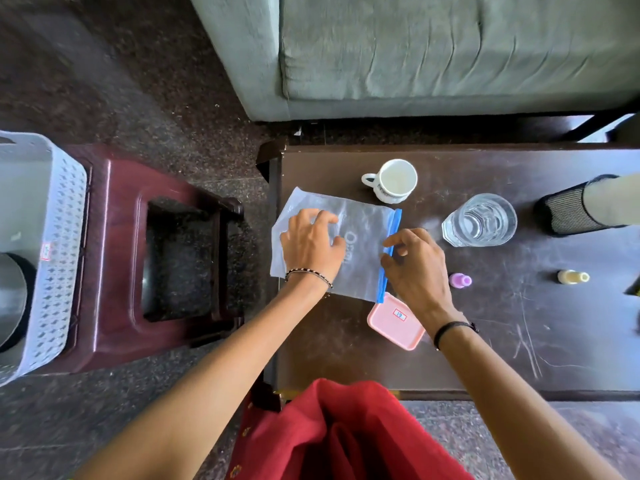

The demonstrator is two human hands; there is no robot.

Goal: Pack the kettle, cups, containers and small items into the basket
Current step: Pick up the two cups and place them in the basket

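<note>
Head view
Left hand [311,244]: fingers spread, pressing the zip-lock bag [360,223] flat, likely to steady it.
Right hand [415,268]: pinches the bag's blue seal strip [394,223], seemingly to work its mouth.
Basket [59,209]: well apart on a maroon stool [117,209], steel kettle [10,299] inside.
Table [519,341]: dark, scratched; teacup [394,180], glass [479,220], pink container [396,322]; grey sofa [415,46] beyond.

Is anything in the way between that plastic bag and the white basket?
Nothing visible. The bag lies at the table's left end, right hand pinching its zip, left hand resting on it; only floor and bare stool separate it from the basket.
</note>
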